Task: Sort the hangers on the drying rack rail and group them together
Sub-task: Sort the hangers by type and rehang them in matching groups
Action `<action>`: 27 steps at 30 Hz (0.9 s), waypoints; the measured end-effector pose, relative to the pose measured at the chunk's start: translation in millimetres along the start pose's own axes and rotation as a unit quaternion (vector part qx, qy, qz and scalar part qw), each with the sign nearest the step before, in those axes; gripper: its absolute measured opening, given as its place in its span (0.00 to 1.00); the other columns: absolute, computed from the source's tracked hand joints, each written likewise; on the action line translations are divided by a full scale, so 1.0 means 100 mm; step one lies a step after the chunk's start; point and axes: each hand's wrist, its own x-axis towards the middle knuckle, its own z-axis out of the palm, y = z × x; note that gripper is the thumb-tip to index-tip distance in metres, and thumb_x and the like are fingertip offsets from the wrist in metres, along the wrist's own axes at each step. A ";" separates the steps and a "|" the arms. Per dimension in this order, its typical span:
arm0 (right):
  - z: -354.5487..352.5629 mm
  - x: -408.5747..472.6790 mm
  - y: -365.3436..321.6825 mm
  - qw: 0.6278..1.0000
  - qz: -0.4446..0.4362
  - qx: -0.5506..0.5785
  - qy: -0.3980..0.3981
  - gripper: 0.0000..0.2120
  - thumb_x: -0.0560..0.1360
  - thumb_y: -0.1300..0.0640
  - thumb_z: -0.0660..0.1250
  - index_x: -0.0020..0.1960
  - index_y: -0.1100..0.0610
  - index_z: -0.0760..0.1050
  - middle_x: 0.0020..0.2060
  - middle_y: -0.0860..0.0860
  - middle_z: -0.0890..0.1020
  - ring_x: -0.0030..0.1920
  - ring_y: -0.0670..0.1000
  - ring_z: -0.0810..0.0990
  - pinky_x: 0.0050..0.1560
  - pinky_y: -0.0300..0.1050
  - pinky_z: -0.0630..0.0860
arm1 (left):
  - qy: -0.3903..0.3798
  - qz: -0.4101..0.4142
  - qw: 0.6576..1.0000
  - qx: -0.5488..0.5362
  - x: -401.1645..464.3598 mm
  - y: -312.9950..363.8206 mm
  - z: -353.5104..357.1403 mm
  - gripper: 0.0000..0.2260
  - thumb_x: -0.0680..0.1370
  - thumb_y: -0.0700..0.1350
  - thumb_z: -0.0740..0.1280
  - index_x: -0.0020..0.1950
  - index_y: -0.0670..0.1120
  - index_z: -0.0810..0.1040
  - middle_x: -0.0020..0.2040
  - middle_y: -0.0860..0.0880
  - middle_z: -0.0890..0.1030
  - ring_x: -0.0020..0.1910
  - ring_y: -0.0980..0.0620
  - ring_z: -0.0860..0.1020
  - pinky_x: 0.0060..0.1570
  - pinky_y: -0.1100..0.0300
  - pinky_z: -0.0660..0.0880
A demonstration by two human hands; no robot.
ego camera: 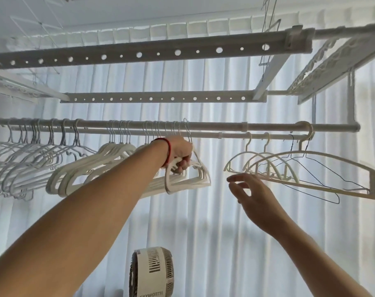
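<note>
left hand (181, 154): gripping a bunch of white hangers (188, 176), fingers curling round them, under the rail (225, 126)
right hand (249, 195): hanging open, fingers spread, holding nothing, just below the curved hangers (266, 168)
grey hangers (21, 163): bunching at rail's left end

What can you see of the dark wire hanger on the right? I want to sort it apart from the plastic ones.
The dark wire hanger is thin bent metal, seemingly bare. Its hook sits on the lower rail among the cream arched plastic hangers, and its frame hangs tilted, crossing them. Neither hand touches it; the right hand reaches open just to its left.
</note>
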 end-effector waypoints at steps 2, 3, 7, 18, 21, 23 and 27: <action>-0.03 -0.08 0.07 0.999 0.017 -0.037 -0.009 0.07 0.81 0.49 0.64 0.58 0.44 0.78 0.56 0.41 0.77 0.56 0.41 0.79 0.54 0.41 0.75 | -0.018 -0.005 1.000 -0.002 0.07 -0.10 0.05 0.08 0.80 0.31 0.53 0.49 0.37 0.71 0.32 0.44 0.70 0.22 0.53 0.66 0.21 0.64 0.66; -0.06 -0.12 0.11 0.998 0.029 -0.050 -0.008 0.07 0.81 0.50 0.65 0.58 0.44 0.78 0.55 0.40 0.77 0.55 0.42 0.79 0.52 0.39 0.73 | -0.020 0.004 1.000 0.002 0.09 -0.15 0.08 0.07 0.80 0.31 0.54 0.51 0.36 0.71 0.33 0.43 0.71 0.22 0.52 0.68 0.22 0.63 0.68; -0.21 -0.20 0.25 0.993 0.047 -0.101 0.035 0.07 0.80 0.53 0.66 0.57 0.45 0.79 0.52 0.40 0.77 0.52 0.44 0.79 0.54 0.44 0.76 | -0.010 0.054 0.998 0.017 0.07 -0.28 0.12 0.10 0.80 0.34 0.60 0.60 0.33 0.72 0.42 0.36 0.81 0.29 0.43 0.83 0.29 0.54 0.79; -1.36 -0.01 0.35 0.768 0.075 -0.584 0.251 0.32 0.69 0.59 0.70 0.72 0.62 0.68 0.66 0.65 0.74 0.73 0.67 0.64 0.74 0.67 0.50 | 0.271 0.280 0.826 0.407 -0.74 -0.02 0.55 0.21 0.78 0.58 0.62 0.65 0.47 0.77 0.61 0.44 0.79 0.61 0.41 0.76 0.59 0.48 0.74; -1.59 0.06 0.33 0.740 0.179 -0.624 0.179 0.18 0.73 0.61 0.64 0.62 0.62 0.69 0.38 0.58 0.79 0.50 0.62 0.76 0.60 0.59 0.64 | 0.287 0.347 0.818 0.357 -0.86 0.10 0.92 0.19 0.77 0.55 0.62 0.62 0.46 0.79 0.59 0.45 0.79 0.59 0.44 0.76 0.59 0.48 0.75; -1.69 0.07 0.31 0.798 0.184 -0.564 0.108 0.09 0.76 0.59 0.60 0.55 0.59 0.72 0.35 0.54 0.77 0.43 0.60 0.76 0.51 0.52 0.68 | 0.239 0.351 0.850 0.313 -0.85 0.21 1.23 0.17 0.78 0.54 0.63 0.60 0.47 0.80 0.58 0.48 0.80 0.59 0.47 0.77 0.59 0.53 0.73; -1.59 0.02 0.15 0.982 0.162 -0.094 -0.030 0.08 0.79 0.58 0.63 0.48 0.61 0.79 0.35 0.59 0.84 0.33 0.54 0.81 0.42 0.53 0.78 | 0.089 0.296 0.942 0.131 -0.68 0.48 1.77 0.18 0.79 0.55 0.63 0.43 0.41 0.80 0.36 0.45 0.77 0.39 0.48 0.75 0.41 0.56 0.73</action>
